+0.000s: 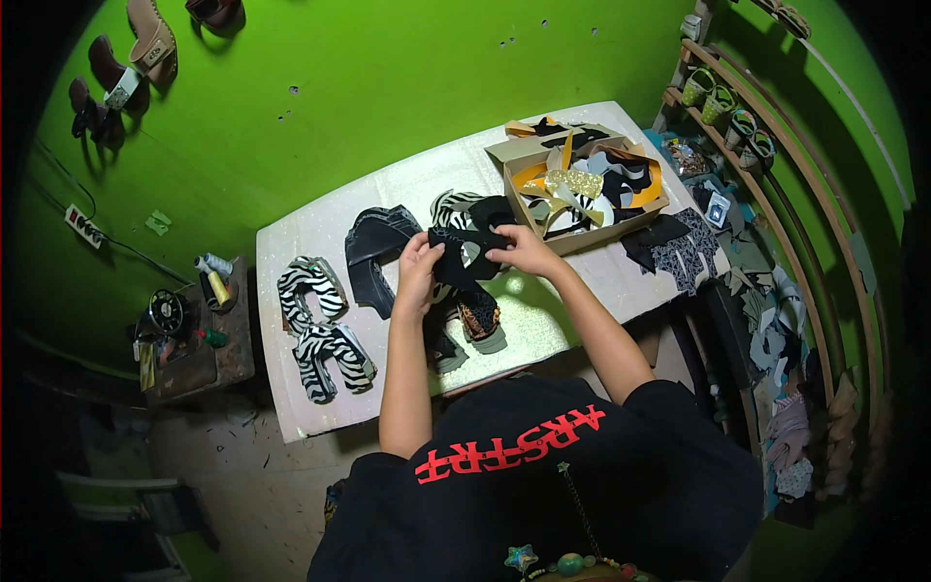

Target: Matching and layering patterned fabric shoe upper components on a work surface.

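My left hand (418, 276) pinches the left side of a black cut material piece (454, 260), and my right hand (530, 252) grips its right side, above the middle of the white table (388, 407). The piece looks like a shoe upper with an opening in it. Just beyond it lies a zebra-print piece (448, 207), partly hidden. To the left of my hands sits a stack of black curved pieces (369, 254). Farther left are two zebra-print stacks, an upper one (312, 291) and a lower one (328, 364). Below my hands rests a leopard-print piece (480, 318).
A cardboard box (592, 236) full of scraps stands at the back right, beside dark patterned pieces (684, 250). A wooden rack (776, 204) with small shoes lines the right. At left is a sewing table (218, 354) with thread spools (218, 288). Sandals (152, 41) hang on the green wall.
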Demonstrator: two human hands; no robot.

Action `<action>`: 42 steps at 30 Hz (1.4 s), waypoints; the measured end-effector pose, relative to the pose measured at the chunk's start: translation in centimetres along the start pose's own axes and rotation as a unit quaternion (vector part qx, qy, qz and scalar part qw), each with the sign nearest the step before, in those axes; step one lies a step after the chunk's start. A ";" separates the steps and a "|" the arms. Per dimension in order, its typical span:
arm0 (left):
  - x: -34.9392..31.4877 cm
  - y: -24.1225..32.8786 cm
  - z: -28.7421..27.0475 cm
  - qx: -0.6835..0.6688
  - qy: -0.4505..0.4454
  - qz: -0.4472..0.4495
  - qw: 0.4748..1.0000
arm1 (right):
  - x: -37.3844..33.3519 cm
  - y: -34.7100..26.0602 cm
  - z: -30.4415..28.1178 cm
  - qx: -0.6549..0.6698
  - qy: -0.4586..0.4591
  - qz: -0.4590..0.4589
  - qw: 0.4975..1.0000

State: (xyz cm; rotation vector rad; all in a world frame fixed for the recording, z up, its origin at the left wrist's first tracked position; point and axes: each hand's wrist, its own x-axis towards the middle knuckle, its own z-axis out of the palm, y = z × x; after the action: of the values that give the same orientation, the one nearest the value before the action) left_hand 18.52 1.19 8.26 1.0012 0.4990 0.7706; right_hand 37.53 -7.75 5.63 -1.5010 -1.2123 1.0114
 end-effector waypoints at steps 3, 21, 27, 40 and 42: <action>-0.9 1.0 -1.5 0.032 0.018 -0.036 0.999 | 0.3 -0.8 0.6 0.139 0.057 -0.023 0.988; -5.1 -3.1 -9.5 0.447 0.135 -0.227 0.855 | -1.8 2.7 8.3 -0.246 0.100 -0.087 0.960; -4.4 -2.9 -6.4 0.674 0.209 -0.203 0.679 | -1.7 3.7 8.4 -0.315 0.126 -0.081 0.937; -2.9 -7.7 -4.9 0.754 0.020 0.017 0.657 | 3.1 7.2 4.5 -0.316 0.152 0.002 0.936; -2.9 -8.1 -5.3 0.751 0.015 0.009 0.660 | 3.2 7.3 4.2 -0.382 0.115 0.011 0.917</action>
State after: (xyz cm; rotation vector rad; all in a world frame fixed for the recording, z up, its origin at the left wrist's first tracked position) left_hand 15.77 -0.65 -1.31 2.5345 1.2207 0.2163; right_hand 35.67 -4.50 -2.58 -2.1559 -1.5006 0.3372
